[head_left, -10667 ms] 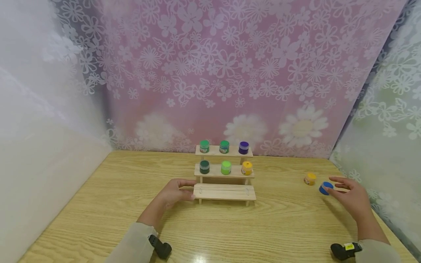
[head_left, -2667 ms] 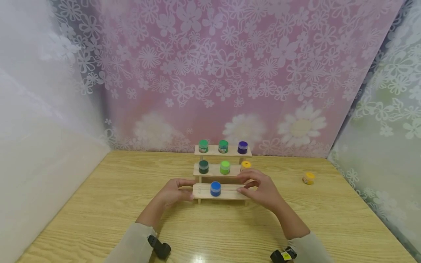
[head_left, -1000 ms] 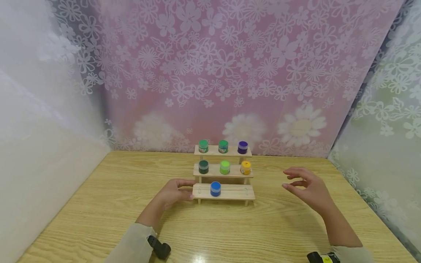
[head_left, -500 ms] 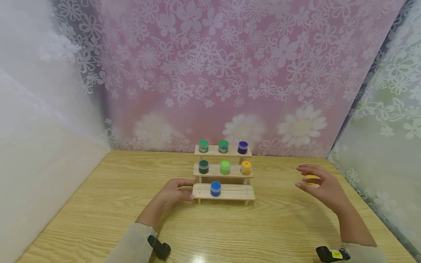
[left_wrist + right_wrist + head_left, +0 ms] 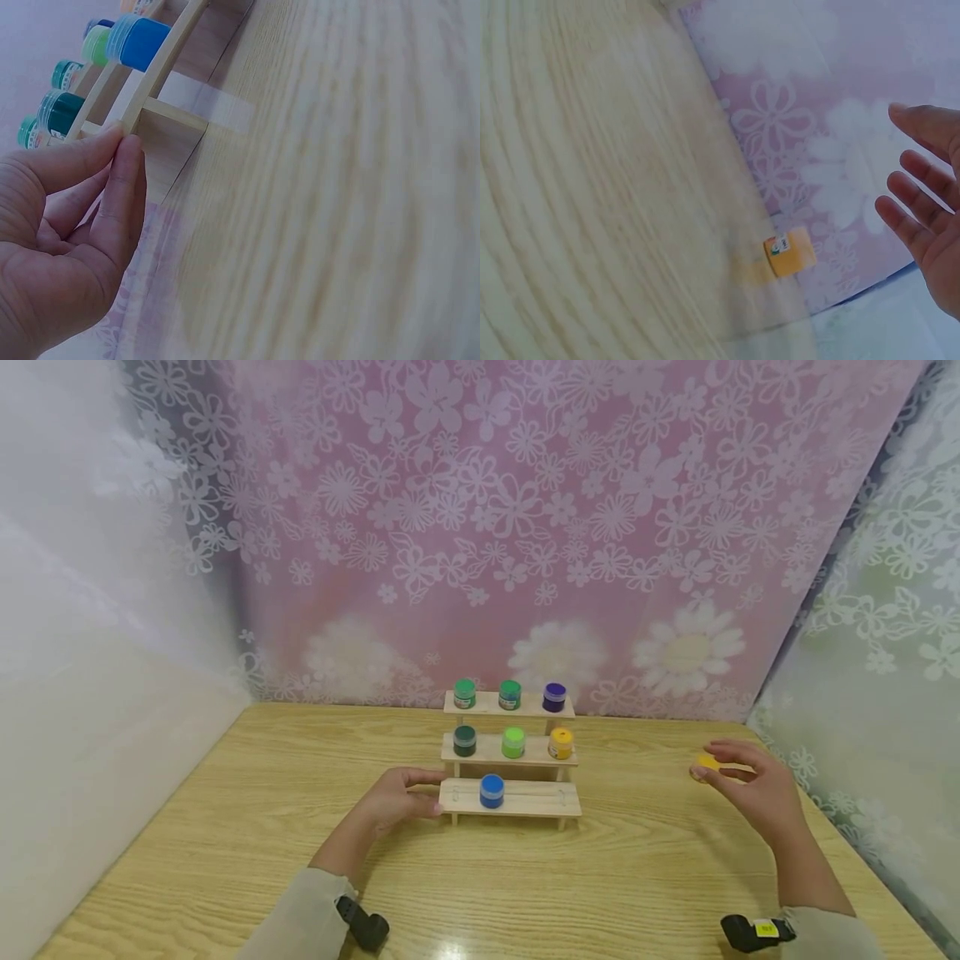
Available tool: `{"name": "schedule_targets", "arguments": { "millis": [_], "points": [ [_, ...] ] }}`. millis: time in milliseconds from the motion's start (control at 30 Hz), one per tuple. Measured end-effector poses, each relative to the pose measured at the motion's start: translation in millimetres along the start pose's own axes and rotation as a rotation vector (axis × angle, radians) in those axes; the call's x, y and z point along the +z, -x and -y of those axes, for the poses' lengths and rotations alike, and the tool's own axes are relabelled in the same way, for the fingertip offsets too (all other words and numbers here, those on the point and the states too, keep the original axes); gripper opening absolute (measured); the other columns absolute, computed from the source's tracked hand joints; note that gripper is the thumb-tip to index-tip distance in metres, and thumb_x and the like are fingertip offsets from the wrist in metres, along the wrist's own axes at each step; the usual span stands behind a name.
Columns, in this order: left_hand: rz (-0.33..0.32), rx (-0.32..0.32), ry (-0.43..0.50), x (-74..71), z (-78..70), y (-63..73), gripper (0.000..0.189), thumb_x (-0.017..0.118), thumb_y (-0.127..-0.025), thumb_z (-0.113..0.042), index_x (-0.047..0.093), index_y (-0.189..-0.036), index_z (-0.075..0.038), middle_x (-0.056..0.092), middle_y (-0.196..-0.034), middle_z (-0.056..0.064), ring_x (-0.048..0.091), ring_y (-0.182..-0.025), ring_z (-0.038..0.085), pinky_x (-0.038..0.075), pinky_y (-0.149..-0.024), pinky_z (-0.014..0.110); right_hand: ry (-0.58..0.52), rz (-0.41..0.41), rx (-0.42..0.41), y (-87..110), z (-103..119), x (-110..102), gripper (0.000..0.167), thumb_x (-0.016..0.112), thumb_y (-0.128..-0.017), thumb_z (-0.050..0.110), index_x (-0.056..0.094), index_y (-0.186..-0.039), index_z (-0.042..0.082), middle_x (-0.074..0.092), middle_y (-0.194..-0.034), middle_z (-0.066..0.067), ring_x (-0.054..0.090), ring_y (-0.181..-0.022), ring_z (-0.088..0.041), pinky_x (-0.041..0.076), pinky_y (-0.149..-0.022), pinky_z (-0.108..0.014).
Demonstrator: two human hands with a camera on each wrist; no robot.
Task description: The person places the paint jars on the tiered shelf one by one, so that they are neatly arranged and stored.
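A three-tier wooden display stand point(image 5: 525, 807) stands on the table, and my left hand point(image 5: 400, 797) pinches the left end of its lowest shelf. In the left wrist view that hand's thumb and fingertips meet at the shelf edge. A blue paint jar point(image 5: 492, 792) sits on this shelf, left of its middle. At the right, my right hand point(image 5: 761, 789) is at a yellow paint jar point(image 5: 705, 767) on the table, thumb and fingers spread around it in the head view. The right wrist view shows those fingers relaxed and apart from the jar point(image 5: 791, 253).
The middle shelf bears a dark green jar point(image 5: 465, 741), a light green jar point(image 5: 513, 742) and another yellow jar point(image 5: 561, 743). On the top shelf are two green jars point(image 5: 465, 694) and a purple jar point(image 5: 554, 697). A floral curtain point(image 5: 420, 568) hangs behind the table point(image 5: 315, 752).
The blue jar went from the table's right side onto the lowest shelf. My right hand then left the stand and moved right to the yellow jar. My left hand stayed at the shelf.
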State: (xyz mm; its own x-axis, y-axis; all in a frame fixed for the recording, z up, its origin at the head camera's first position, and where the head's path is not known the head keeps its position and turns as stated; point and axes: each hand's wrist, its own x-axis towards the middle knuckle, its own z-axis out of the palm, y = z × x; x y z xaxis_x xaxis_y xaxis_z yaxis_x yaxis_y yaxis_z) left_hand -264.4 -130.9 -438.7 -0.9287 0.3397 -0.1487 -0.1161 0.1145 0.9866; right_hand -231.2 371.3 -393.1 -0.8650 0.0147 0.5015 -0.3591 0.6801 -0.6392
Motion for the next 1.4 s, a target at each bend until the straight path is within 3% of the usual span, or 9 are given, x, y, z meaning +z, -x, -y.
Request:
{"name": "schedule_targets", "arguments": {
  "millis": [400, 567, 800, 933, 1033, 1100, 1167, 1267, 1400],
  "points": [
    [-0.015, -0.014, -0.013, 0.9, -0.1, -1.2, 0.053, 0.072, -0.082, 0.007, 0.059, -0.133, -0.001, 0.056, -0.133, 0.019, 0.068, -0.097, 0.026, 0.056, -0.081, 0.036, 0.067, -0.009, 0.107, 1.2, -38, 2, 0.041, 0.072, -0.091, 0.027, 0.066, -0.121, 0.000, 0.054, -0.120, 0.002, 0.051, -0.096, -0.001, 0.044, -0.070, -0.004],
    [-0.019, -0.016, -0.018, 0.4, 0.4, -2.1, 0.053, 0.073, -0.081, 0.007, 0.060, -0.132, -0.001, 0.056, -0.132, 0.019, 0.068, -0.095, 0.026, 0.056, -0.080, 0.036, 0.084, -0.015, 0.145, -0.8, -53, 6, 0.045, 0.072, -0.090, 0.027, 0.064, -0.123, -0.002, 0.053, -0.128, -0.018, 0.048, -0.097, 0.000, 0.043, -0.069, -0.004],
    [-0.026, -0.020, -0.017, 0.4, -0.4, -1.8, 0.052, 0.072, -0.082, 0.008, 0.061, -0.132, -0.001, 0.058, -0.130, 0.018, 0.069, -0.095, 0.025, 0.056, -0.080, 0.036, 0.102, 0.026, 0.179, -11.3, -67, 15, 0.052, 0.072, -0.091, 0.027, 0.059, -0.128, -0.007, 0.045, -0.137, -0.030, 0.046, -0.114, -0.045, 0.042, -0.066, -0.003],
    [-0.024, -0.016, -0.015, 0.2, 0.2, -1.4, 0.052, 0.072, -0.082, 0.007, 0.060, -0.132, -0.001, 0.057, -0.131, 0.019, 0.068, -0.097, 0.026, 0.056, -0.081, 0.036, 0.129, 0.070, 0.219, -16.1, -69, 20, 0.055, 0.070, -0.092, 0.029, 0.056, -0.132, -0.007, 0.041, -0.139, -0.032, 0.044, -0.117, -0.050, 0.056, -0.079, -0.032],
    [-0.023, -0.015, -0.016, 0.1, 0.6, -1.1, 0.053, 0.073, -0.082, 0.007, 0.060, -0.132, -0.001, 0.057, -0.131, 0.019, 0.068, -0.097, 0.026, 0.056, -0.081, 0.036, 0.120, 0.101, 0.250, -17.8, -70, 23, 0.055, 0.068, -0.094, 0.029, 0.054, -0.133, -0.007, 0.039, -0.139, -0.034, 0.045, -0.117, -0.051, 0.048, -0.087, -0.058],
    [-0.024, -0.014, -0.016, 0.1, 0.5, -1.0, 0.053, 0.073, -0.081, 0.007, 0.060, -0.132, -0.001, 0.058, -0.131, 0.018, 0.068, -0.096, 0.026, 0.056, -0.080, 0.036, 0.109, 0.115, 0.266, -18.4, -72, 24, 0.056, 0.067, -0.094, 0.030, 0.053, -0.134, -0.007, 0.039, -0.140, -0.034, 0.045, -0.116, -0.052, 0.047, -0.088, -0.060],
    [-0.023, -0.011, -0.016, 0.1, 0.3, -0.9, 0.053, 0.073, -0.081, 0.007, 0.060, -0.132, 0.000, 0.057, -0.132, 0.019, 0.068, -0.096, 0.026, 0.056, -0.080, 0.036, 0.087, 0.123, 0.274, -18.6, -75, 25, 0.055, 0.067, -0.094, 0.029, 0.052, -0.135, -0.006, 0.038, -0.141, -0.034, 0.045, -0.117, -0.052, 0.049, -0.087, -0.057],
    [-0.021, -0.010, -0.015, 0.2, 0.2, -1.0, 0.054, 0.073, -0.081, 0.007, 0.060, -0.132, 0.000, 0.056, -0.133, 0.020, 0.068, -0.096, 0.026, 0.056, -0.080, 0.036, 0.054, 0.122, 0.276, -18.3, -81, 26, 0.055, 0.067, -0.094, 0.027, 0.052, -0.136, -0.006, 0.038, -0.142, -0.032, 0.047, -0.117, -0.051, 0.056, -0.078, -0.034],
    [-0.020, -0.016, -0.023, 0.5, -0.9, -1.4, 0.053, 0.073, -0.081, 0.006, 0.060, -0.132, -0.001, 0.054, -0.135, 0.020, 0.068, -0.098, 0.026, 0.056, -0.081, 0.036, 0.019, 0.109, 0.286, -15.8, -88, 28, 0.055, 0.067, -0.094, 0.027, 0.052, -0.136, -0.006, 0.041, -0.140, -0.031, 0.051, -0.114, -0.049, 0.044, -0.067, -0.007]
  ]
}}
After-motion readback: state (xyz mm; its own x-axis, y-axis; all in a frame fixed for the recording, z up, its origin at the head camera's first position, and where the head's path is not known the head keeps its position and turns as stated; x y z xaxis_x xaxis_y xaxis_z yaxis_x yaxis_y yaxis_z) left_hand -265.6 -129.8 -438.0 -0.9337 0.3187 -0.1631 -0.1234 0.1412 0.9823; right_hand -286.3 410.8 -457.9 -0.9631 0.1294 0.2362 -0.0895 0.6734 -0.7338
